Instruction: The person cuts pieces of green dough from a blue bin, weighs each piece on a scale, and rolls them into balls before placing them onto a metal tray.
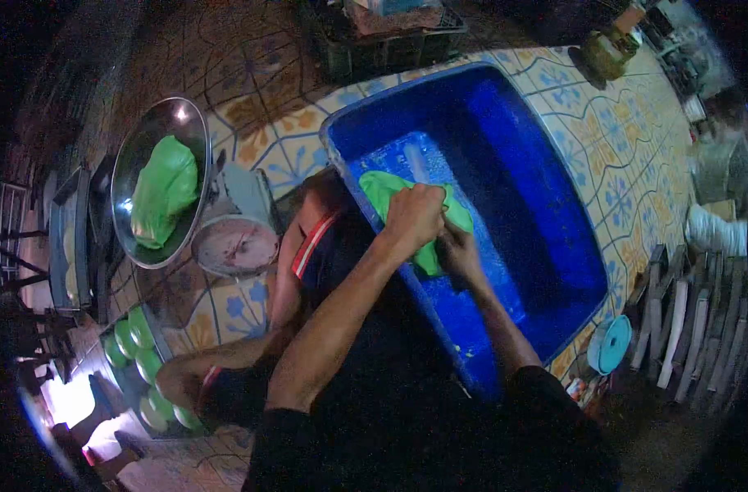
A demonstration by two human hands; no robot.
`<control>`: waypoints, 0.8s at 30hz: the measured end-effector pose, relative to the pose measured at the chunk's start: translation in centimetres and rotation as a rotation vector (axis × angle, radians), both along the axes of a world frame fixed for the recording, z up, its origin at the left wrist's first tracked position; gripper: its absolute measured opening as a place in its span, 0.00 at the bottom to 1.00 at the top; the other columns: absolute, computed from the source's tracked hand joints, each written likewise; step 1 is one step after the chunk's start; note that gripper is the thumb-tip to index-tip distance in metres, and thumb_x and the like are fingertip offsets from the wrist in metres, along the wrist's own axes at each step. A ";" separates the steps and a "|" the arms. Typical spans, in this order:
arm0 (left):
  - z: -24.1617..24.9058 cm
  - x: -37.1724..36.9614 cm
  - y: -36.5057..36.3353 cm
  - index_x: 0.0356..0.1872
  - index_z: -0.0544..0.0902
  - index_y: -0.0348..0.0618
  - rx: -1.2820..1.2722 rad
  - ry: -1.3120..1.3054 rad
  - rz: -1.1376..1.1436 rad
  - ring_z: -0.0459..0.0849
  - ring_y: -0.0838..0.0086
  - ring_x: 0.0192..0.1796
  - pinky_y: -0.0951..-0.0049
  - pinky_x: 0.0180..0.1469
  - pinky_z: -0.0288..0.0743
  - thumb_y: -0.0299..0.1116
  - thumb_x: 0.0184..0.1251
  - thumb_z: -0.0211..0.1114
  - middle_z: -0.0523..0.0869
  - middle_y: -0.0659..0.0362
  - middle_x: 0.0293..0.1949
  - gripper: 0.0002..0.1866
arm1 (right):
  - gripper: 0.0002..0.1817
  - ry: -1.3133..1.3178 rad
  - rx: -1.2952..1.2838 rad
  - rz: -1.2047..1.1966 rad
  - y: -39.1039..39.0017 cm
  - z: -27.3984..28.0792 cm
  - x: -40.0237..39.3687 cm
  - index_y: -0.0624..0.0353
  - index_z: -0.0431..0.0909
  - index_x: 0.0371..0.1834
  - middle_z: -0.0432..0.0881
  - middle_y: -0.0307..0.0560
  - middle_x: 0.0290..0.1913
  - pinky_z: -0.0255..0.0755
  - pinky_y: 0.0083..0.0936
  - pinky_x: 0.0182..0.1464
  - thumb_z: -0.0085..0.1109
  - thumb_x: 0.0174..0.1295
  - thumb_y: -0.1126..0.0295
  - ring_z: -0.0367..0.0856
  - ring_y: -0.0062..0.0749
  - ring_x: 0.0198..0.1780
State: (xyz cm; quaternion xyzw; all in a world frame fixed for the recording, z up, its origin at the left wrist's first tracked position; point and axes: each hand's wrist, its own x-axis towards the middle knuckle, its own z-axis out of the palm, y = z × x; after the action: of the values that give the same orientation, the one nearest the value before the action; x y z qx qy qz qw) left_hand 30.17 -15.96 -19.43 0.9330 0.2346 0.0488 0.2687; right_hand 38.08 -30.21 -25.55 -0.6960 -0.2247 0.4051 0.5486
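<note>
Bright green dough (379, 189) lies inside the near left part of a large blue plastic tub (517, 139). My left hand (415, 217) presses on top of the dough with its fingers curled into it. Lower and to the right, my right hand (459, 251) grips the dough's edge, close against the left one. Parts of the dough spread out beyond both hands on either side. The fingertips are partly hidden. Small pale bits and a whitish smear show on the tub floor.
A metal bowl (121, 217) at left holds another green dough lump (167, 193). Beside it stands a round whitish container (236, 246). A tray of several green dough balls (148, 365) lies lower left. A turquoise lid (611, 344) and wooden slats (677, 332) are at right.
</note>
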 end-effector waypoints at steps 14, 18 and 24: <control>17.4 -20.5 7.8 0.42 0.79 0.47 0.408 -0.625 0.515 0.53 0.43 0.65 0.45 0.65 0.45 0.45 0.57 0.63 0.55 0.41 0.64 0.17 | 0.22 -0.136 0.049 0.096 -3.7 3.3 -2.1 0.62 0.67 0.61 0.68 0.30 0.21 0.55 0.16 0.18 0.50 0.64 0.68 0.59 0.12 0.18; 11.8 -30.5 13.2 0.47 0.80 0.49 0.770 -0.126 1.061 0.59 0.48 0.64 0.44 0.64 0.47 0.53 0.71 0.38 0.60 0.46 0.65 0.25 | 0.22 -0.076 0.094 0.081 -3.2 -1.3 -0.9 0.60 0.66 0.63 0.68 0.30 0.22 0.56 0.15 0.18 0.49 0.64 0.69 0.60 0.11 0.18; 7.3 -44.6 8.3 0.47 0.79 0.38 0.859 -0.338 1.333 0.77 0.62 0.50 0.66 0.56 0.67 0.47 0.68 0.50 0.81 0.51 0.48 0.21 | 0.22 -0.129 0.080 0.029 -3.1 -1.3 -1.3 0.60 0.65 0.63 0.68 0.31 0.22 0.56 0.14 0.19 0.48 0.64 0.72 0.61 0.12 0.19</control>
State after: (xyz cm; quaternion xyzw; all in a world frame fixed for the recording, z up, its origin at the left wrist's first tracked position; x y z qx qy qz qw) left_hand -14.40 -7.68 -12.10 0.5988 0.6581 0.4248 -0.1668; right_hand 36.76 -33.31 -26.84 -0.6947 -0.2857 0.3582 0.5545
